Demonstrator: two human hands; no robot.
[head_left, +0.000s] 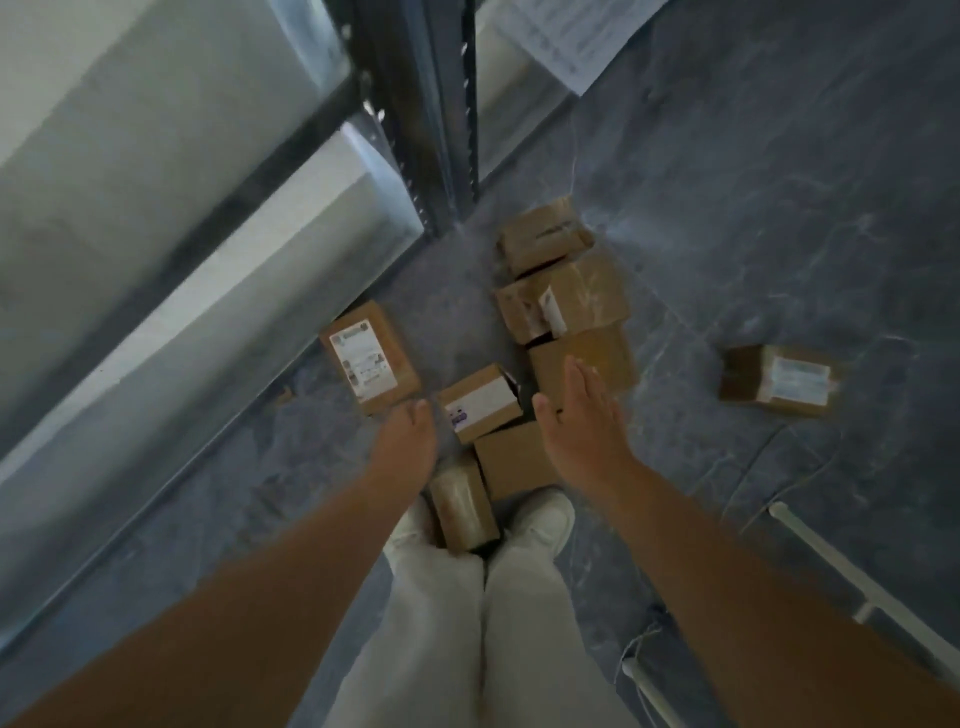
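Observation:
Several small brown cardboard boxes lie on the grey floor in front of my feet. My right hand (584, 415) hangs flat with straight fingers above a plain box (587, 358), holding nothing. My left hand (402, 436) reaches down beside a small box with a white label (480, 408); its fingers point away and hold nothing that I can see. A labelled box (369, 358) lies left of it. A taped box (462, 504) stands between my shoes. One box (776, 379) lies apart at the right.
A metal shelving rack with a dark upright post (441, 130) and pale shelves (156, 208) fills the left. A sheet of paper (566, 36) hangs at the top. White tube legs (841, 566) stand at the lower right. The floor (753, 182) is grey stone.

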